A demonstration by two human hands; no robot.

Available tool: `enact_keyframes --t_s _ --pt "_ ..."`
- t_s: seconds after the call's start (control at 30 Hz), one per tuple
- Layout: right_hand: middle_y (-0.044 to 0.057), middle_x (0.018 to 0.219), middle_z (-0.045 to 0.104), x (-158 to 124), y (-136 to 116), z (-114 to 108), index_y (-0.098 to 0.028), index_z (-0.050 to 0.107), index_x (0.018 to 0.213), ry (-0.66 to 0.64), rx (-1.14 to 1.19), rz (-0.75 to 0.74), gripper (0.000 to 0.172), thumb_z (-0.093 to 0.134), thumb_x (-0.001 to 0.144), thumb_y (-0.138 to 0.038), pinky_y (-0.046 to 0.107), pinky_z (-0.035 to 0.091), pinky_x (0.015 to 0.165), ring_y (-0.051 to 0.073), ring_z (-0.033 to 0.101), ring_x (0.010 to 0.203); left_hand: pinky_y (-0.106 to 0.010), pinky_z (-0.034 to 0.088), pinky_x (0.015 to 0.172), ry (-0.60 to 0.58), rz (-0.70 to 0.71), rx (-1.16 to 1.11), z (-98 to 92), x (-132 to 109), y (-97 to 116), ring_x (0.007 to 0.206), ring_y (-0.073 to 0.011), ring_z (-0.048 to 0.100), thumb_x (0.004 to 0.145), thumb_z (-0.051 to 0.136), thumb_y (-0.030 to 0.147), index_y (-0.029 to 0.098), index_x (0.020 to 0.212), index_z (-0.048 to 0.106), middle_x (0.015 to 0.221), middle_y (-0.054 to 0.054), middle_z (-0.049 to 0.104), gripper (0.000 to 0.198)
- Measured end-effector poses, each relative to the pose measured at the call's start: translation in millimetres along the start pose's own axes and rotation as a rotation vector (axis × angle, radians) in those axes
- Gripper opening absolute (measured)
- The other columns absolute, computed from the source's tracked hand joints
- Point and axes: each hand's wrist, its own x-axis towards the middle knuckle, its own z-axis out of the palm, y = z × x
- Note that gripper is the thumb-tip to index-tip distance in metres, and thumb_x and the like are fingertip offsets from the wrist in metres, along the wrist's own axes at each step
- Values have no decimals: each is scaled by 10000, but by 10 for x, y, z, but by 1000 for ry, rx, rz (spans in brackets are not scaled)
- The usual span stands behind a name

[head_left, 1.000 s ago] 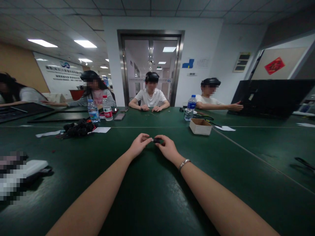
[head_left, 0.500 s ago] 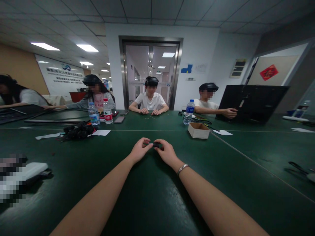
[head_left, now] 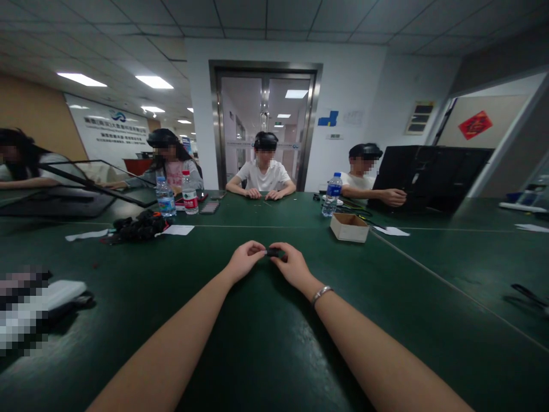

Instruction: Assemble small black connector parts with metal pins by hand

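Above the green table point(head_left: 274, 343), a small dark cylinder-like piece point(head_left: 273, 252) spans the gap between my two hands. My left hand point(head_left: 245, 262) is closed, its thumb and fingertips pinching the piece's left end, where a small pale spot shows. On the other side my right hand point(head_left: 294, 266) is closed too, with thumb and forefinger gripping the right part. The piece is too small and dark to name its kind. A metal bracelet point(head_left: 321, 294) circles my right wrist.
An open cardboard box point(head_left: 349, 229) and a blue-capped bottle point(head_left: 332, 194) stand right of centre. A black cable bundle point(head_left: 139, 227) and two bottles lie leftward. A white object point(head_left: 64, 292) rests near left. Co-workers sit opposite; one holds a large black panel point(head_left: 429, 177).
My left fingertips have closed in on the dark piece's left end, and more of the piece shows. At far left a thin dark frame has risen; the co-worker's black panel has shifted left.
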Motion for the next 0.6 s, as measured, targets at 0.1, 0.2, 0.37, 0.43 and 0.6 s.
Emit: enact_keyframes --t_s 0.1,0.2,0.37,0.43,0.6 --pt "29 1004 645 0 -4 1 -215 642 1006 2 -7 -1 282 595 736 -151 292 462 735 149 576 852 -281 467 739 7 -14 -30 -2 -5 4 817 -158 593 706 659 293 157 887 618 875 -52 643 231" --pt "27 1010 644 -1 -3 0 -215 640 1013 2 -2 3 285 598 737 -158 297 463 744 146 573 835 -295 468 763 -7 -10 -47 -3 -7 0 815 -158 596 692 673 261 158 900 607 858 -47 644 241" --pt "29 1005 638 1 4 -1 -213 639 1008 4 1 15 280 601 736 -160 291 465 729 143 574 824 -306 463 783 -32 5 30 -15 -12 -8 799 -161 597 720 651 304 153 895 626 848 -49 649 232" --pt "32 1006 639 0 -2 0 -211 639 1004 6 -2 11 275 600 738 -157 287 462 728 145 574 839 -299 462 745 -40 -9 81 -20 -13 -16 771 -163 592 765 600 369 158 895 627 816 -42 644 249" --pt "32 1009 639 -3 -17 2 -212 638 1008 -8 -1 -13 279 601 738 -155 288 460 734 144 577 854 -310 451 710 21 -11 277 -4 1 -54 732 -178 569 850 392 559 164 703 612 749 -47 608 476"
